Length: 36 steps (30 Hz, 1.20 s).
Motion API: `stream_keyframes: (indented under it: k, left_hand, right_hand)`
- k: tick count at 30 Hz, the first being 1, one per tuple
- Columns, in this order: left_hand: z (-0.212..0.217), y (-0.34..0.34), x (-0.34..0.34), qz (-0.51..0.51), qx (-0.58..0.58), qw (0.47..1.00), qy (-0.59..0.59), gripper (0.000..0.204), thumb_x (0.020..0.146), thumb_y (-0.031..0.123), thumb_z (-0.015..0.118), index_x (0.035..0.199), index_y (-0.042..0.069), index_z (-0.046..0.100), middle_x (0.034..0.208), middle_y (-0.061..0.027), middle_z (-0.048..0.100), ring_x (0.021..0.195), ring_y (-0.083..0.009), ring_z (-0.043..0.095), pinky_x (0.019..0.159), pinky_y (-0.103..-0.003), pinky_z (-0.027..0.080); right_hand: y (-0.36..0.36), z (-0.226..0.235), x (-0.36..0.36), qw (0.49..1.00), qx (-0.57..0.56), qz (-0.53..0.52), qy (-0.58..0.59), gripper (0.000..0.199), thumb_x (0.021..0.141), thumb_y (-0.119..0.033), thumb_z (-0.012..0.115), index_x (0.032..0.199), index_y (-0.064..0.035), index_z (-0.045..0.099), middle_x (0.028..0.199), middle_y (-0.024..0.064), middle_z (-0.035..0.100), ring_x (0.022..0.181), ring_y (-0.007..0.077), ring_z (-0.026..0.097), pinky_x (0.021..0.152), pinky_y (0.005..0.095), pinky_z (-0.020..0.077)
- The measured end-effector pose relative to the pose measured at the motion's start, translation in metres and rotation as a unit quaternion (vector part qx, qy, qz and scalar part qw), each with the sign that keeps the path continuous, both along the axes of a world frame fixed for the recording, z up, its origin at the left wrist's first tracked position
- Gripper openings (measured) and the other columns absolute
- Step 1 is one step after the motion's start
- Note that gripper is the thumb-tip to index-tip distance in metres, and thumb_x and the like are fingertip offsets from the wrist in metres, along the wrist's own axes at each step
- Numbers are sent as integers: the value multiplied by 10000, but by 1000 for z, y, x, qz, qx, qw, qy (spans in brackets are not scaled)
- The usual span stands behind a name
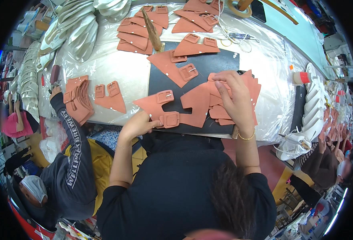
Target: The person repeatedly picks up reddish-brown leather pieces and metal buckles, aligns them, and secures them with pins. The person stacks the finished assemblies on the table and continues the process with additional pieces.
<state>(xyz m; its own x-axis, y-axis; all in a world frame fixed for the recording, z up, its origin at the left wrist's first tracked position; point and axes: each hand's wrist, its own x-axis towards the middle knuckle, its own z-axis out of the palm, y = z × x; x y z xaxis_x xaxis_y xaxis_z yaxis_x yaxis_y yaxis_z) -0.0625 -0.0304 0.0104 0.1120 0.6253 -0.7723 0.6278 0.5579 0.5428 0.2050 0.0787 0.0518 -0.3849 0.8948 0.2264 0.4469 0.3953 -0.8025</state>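
My left hand [138,125] pinches the near edge of a terracotta leather piece with a square buckle [170,119], lying on a black mat [208,66]. My right hand [233,100] rests on a stack of the same terracotta pieces [252,86] at the mat's right side, fingers curled over the top piece. Further buckled pieces [180,68] lie on the far half of the mat.
A plastic-covered table [120,68] holds more terracotta piles [78,98], a wooden tool [152,34], white shoe parts [76,28] and a red-and-white cup [302,77]. A person in a dark hoodie [70,160] reaches in at left. Other people sit at right.
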Motion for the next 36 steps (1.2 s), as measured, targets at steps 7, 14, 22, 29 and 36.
stream_keyframes:
  k: [7,14,22,29,36]
  left_hand:
    - [36,8,-7,-28,220,957,188,356,780,251,747,982,-21,636,782,-173,625,734,-341,626,660,-393,482]
    - [-17,57,11,-213,431,864,147,505,643,181,786,1104,74,609,1003,-145,565,967,-349,557,810,-422,460]
    - [-11,52,12,-203,306,930,34,298,807,245,677,993,25,601,982,-183,614,927,-386,610,800,-412,483]
    - [9,43,17,42,167,927,-334,455,896,155,664,1299,21,501,1152,-120,632,1020,-171,619,842,-275,497]
    - [22,40,20,117,66,846,-516,486,908,57,639,1344,-3,431,1214,-116,596,1119,-153,572,940,-257,472]
  right_hand:
    - [5,-38,-33,971,95,157,-154,189,846,-187,663,939,-25,630,944,119,617,889,282,604,811,381,475]
    - [-14,-46,-57,913,17,256,-316,385,771,-236,725,1022,-46,504,839,153,628,759,348,646,624,451,505]
    - [-6,3,-16,963,-54,225,-136,355,835,-49,614,1186,-53,560,942,155,602,862,347,600,755,398,496]
    - [0,17,-2,971,-84,216,-58,240,870,-70,619,1105,-29,597,953,125,542,853,297,577,765,366,462]
    - [5,34,3,973,-83,207,52,144,876,-13,620,1015,-7,654,863,84,579,800,193,600,735,305,480]
